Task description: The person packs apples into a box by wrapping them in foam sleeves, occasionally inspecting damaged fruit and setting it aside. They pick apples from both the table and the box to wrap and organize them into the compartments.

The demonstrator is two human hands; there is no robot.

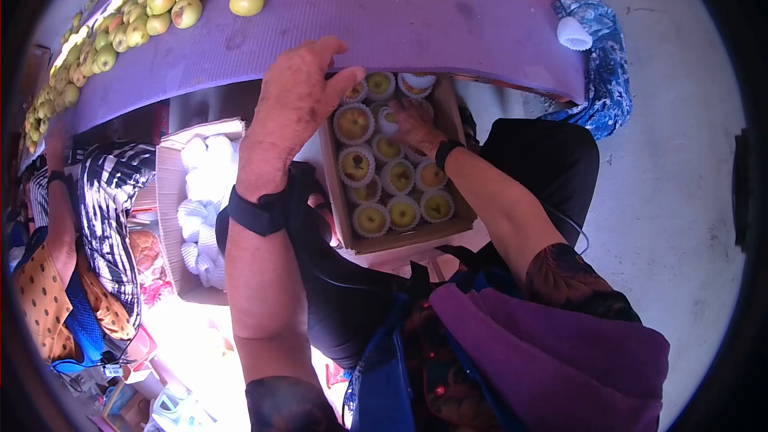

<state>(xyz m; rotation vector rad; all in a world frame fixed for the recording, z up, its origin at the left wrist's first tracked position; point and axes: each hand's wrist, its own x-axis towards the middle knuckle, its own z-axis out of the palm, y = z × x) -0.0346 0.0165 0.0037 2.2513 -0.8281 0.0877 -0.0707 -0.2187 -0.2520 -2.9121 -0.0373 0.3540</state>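
Note:
My left hand (300,96) is raised at the near edge of the purple table, thumb and fingers apart, with nothing seen in it. Inside a cardboard box (384,245) between my legs, my right hand (417,126) has its fingers on an apple in a white foam net (387,121), which they partly cover. Rows of yellow-green apples in foam nets fill the box, such as the netted apple (398,177) just below that hand. The table edge hides the far end of the box.
Many bare apples (160,0) lie across the left of the purple table (416,16). A carton (170,224) of white foam nets (204,224) stands left of my legs. Another person's arm (60,216) reaches in at far left. Blue patterned cloth (608,72) hangs at the table's right end.

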